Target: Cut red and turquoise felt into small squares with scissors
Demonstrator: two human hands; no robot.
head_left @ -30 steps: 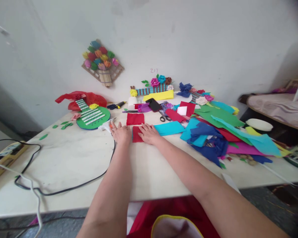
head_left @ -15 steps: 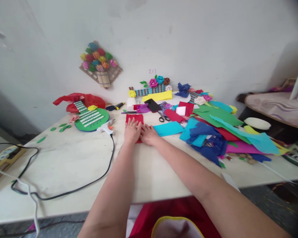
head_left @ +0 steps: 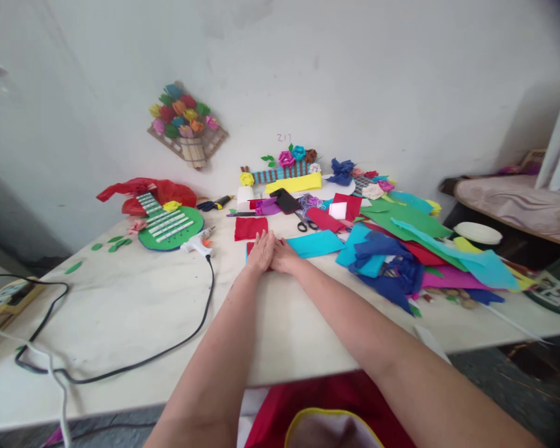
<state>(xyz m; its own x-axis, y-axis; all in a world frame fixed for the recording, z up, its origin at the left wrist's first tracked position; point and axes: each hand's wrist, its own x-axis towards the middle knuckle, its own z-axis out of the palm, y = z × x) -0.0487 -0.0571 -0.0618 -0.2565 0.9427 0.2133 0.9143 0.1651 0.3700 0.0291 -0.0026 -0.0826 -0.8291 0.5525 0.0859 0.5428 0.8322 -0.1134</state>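
My left hand point(head_left: 261, 252) lies flat with fingers outstretched on the near left end of a light blue paper strip point(head_left: 318, 243). A small bit of red paper point(head_left: 249, 247) shows at its left edge; how much of it is under the palm is hidden. My right hand point(head_left: 284, 256) presses flat beside it, its fingers touching the left hand and partly hidden by it. Just beyond the fingertips rests a square of red crepe paper point(head_left: 251, 229), untouched.
A white glue gun point(head_left: 197, 243) with a black cord lies left, near a green paper guitar point(head_left: 186, 219). Scissors point(head_left: 303, 225) and a phone point(head_left: 285, 201) lie beyond the strip. Coloured paper sheets point(head_left: 404, 214) pile up at right. A power strip point(head_left: 4, 305) sits far left.
Both hands have come off the red square and slid nearer to me, onto the blue strip's left end. The red square now lies uncovered. The view has shifted slightly.
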